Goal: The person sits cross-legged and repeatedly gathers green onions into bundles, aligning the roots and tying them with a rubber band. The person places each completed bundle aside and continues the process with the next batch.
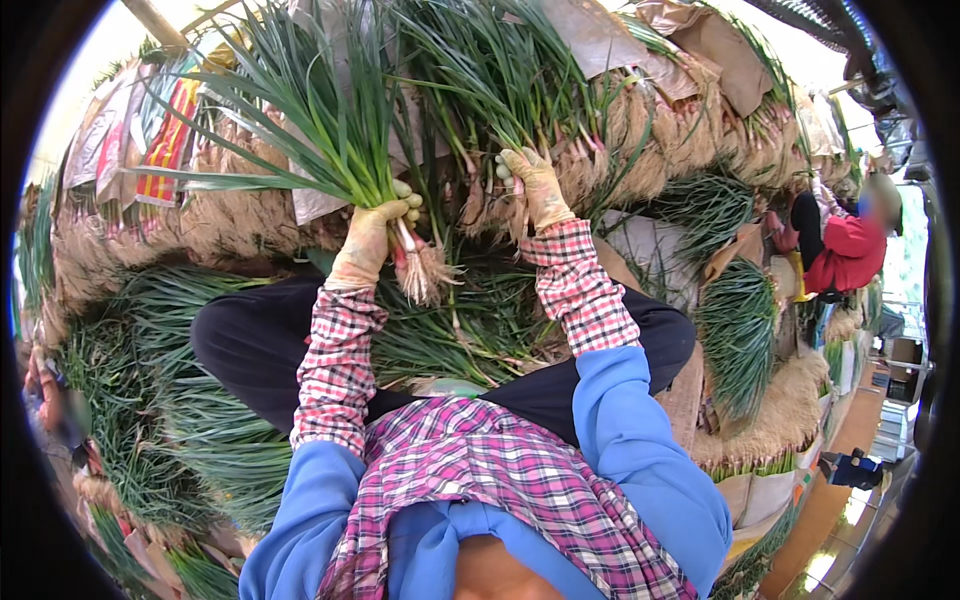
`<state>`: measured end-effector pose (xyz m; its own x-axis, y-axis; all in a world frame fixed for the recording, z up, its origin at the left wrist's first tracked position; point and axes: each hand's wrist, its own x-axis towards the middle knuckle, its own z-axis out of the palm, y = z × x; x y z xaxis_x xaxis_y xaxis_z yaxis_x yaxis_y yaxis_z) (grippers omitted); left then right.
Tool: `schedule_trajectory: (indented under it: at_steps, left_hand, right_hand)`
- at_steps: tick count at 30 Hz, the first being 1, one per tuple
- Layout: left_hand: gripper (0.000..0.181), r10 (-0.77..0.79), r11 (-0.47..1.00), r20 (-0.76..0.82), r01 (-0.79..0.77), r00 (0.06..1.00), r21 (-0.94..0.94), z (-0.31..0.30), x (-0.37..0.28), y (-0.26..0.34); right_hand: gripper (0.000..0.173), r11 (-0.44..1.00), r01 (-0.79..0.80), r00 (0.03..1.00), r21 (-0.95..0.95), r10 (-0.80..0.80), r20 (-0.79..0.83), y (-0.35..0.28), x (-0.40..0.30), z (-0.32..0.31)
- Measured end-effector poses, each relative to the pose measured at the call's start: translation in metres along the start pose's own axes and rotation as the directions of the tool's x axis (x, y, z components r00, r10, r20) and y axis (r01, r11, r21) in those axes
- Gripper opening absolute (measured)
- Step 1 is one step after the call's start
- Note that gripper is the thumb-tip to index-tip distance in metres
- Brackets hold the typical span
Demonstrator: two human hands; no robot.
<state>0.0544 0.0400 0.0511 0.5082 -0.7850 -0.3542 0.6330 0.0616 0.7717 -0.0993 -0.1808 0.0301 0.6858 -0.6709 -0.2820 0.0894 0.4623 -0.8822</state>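
Observation:
A bunch of green onions [367,176] with long green leaves, reddish stems and pale roots is gripped in my left hand [375,229], which wears a stained cream glove with pale greenish fingertips. The roots hang below the fist and the leaves fan upward. My right hand [531,180], gloved alike, closes on a few more green onion stalks [517,139] at the front of the heap, right of the first bunch. Loose green onions [457,330] lie between my crossed legs, under both hands.
A long bank of stacked green onions [630,142], roots outward, spans the far side, partly covered by sacks [169,142] and paper. Leafy piles [217,397] lie at left, bundles [739,337] at right. A person in red [847,247] sits at right; another person [60,405] is at far left.

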Motion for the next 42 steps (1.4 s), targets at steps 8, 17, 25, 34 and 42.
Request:
schedule_trajectory:
  at_steps: [8, 17, 25, 34, 42]
  left_hand:
    - [0.008, 0.023, 0.999, -0.014, -0.022, 1.000, 0.037, 0.009, 0.000, -0.012]
    - [0.011, -0.096, 0.983, 0.065, 0.084, 0.993, 0.161, 0.048, -0.004, -0.004]
    - [0.022, -0.047, 0.986, 0.130, 0.067, 0.990, -0.153, 0.011, -0.045, -0.003]
    - [0.025, -0.182, 0.978, 0.144, 0.195, 0.973, -0.078, -0.011, -0.074, -0.054]
    - [0.013, -0.152, 0.983, -0.166, 0.166, 0.974, 0.076, -0.001, -0.058, -0.074]
  right_hand:
    - [0.029, 0.968, -0.235, 0.966, -0.085, 0.242, 0.090, -0.011, -0.008, 0.000]
    - [0.020, 0.831, 0.201, 0.980, -0.518, -0.171, 0.105, 0.029, -0.006, 0.054]
    - [0.020, 0.815, 0.547, 0.814, 0.192, -0.571, 0.107, -0.169, -0.044, 0.081]
    - [0.043, 0.976, -0.216, 0.970, 0.023, 0.212, 0.117, 0.036, -0.079, 0.099]
    - [0.022, 0.940, -0.154, 0.932, 0.305, 0.241, -0.270, 0.103, -0.093, 0.077]
